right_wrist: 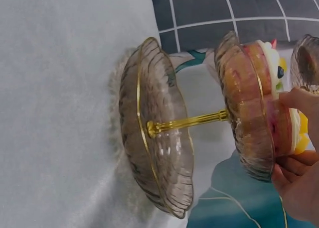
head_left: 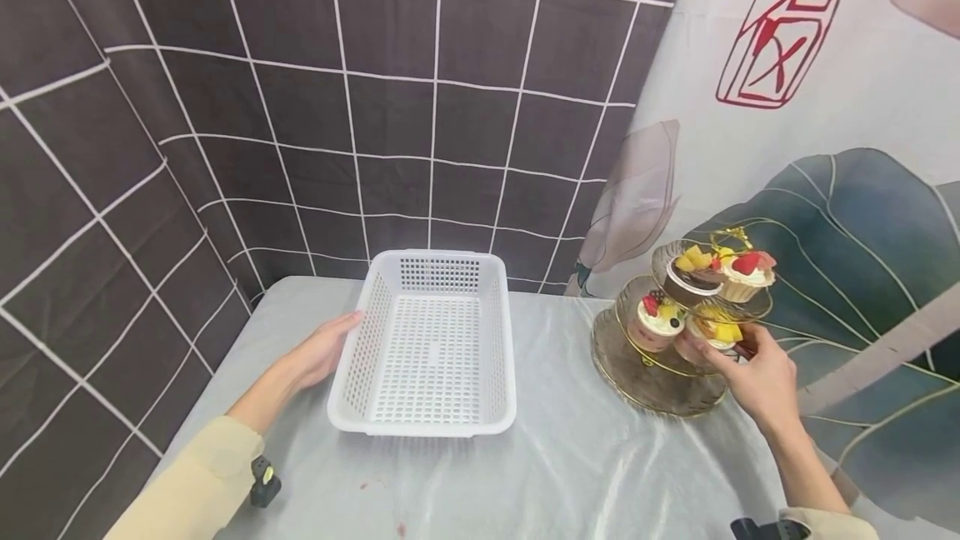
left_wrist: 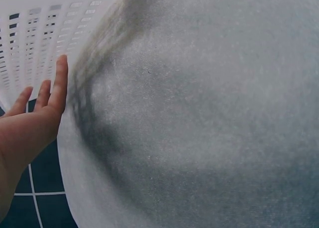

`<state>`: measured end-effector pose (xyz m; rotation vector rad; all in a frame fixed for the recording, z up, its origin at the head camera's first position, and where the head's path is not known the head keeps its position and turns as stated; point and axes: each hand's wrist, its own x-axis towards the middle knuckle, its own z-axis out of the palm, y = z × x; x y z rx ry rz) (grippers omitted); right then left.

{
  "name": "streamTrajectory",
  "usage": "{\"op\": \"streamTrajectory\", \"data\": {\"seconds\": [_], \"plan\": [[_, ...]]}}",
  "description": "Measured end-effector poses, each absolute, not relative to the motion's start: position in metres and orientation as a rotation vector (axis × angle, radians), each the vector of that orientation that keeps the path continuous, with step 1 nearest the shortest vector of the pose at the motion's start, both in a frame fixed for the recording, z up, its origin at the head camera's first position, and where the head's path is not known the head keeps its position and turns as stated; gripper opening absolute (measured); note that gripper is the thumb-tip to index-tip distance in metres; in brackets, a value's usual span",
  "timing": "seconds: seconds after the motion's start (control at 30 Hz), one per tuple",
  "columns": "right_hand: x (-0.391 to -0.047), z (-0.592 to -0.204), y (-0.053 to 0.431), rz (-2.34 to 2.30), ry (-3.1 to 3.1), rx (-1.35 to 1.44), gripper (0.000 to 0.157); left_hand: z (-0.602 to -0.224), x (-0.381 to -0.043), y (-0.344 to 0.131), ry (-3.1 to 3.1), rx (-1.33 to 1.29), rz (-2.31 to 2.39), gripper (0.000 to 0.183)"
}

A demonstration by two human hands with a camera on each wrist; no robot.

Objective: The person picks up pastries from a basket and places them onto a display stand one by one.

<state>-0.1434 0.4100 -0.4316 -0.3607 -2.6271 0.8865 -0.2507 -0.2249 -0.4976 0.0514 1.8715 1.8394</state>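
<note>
A white perforated plastic basket (head_left: 509, 382) lies on the table, nothing inside it. Against its left side rests my left hand (head_left: 318, 354), whose fingers (left_wrist: 61, 83) look straight in the left wrist view. To the right stands a three-tier glass dessert stand (head_left: 611, 357) with gold rims. On its middle tier, my right hand (head_left: 765, 377) pinches a fruit-topped dessert cup (right_wrist: 284, 128) between thumb and fingers. Beside that cup sits another dessert cup (head_left: 654, 327) with a strawberry on top. The top tier carries a chocolate-coloured fruit cake (head_left: 693, 273) and a strawberry tart (head_left: 746, 273).
A gold post (right_wrist: 189, 122) joins the stand's lower tiers; the bottom tier holds nothing. A pale shiny cloth covers the table (head_left: 562, 440). Behind it hangs a dark grid-patterned curtain (head_left: 390, 115), and a leaf-printed cloth (head_left: 862, 232) hangs at the right.
</note>
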Motion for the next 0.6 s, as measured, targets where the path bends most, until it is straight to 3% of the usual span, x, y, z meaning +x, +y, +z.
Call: {"op": "streamTrajectory", "data": {"seconds": [0.3,0.6], "plan": [[-0.138,-0.429,0.406,0.809,-2.649,-0.29,0.078,-0.496,-0.252,-0.224,1.885,0.069,1.816,0.076],[-0.127,-0.416,0.407,0.831,-2.698,-0.221,0.089,-0.494,-0.251,-0.227,1.886,0.079,1.813,0.075]]}}
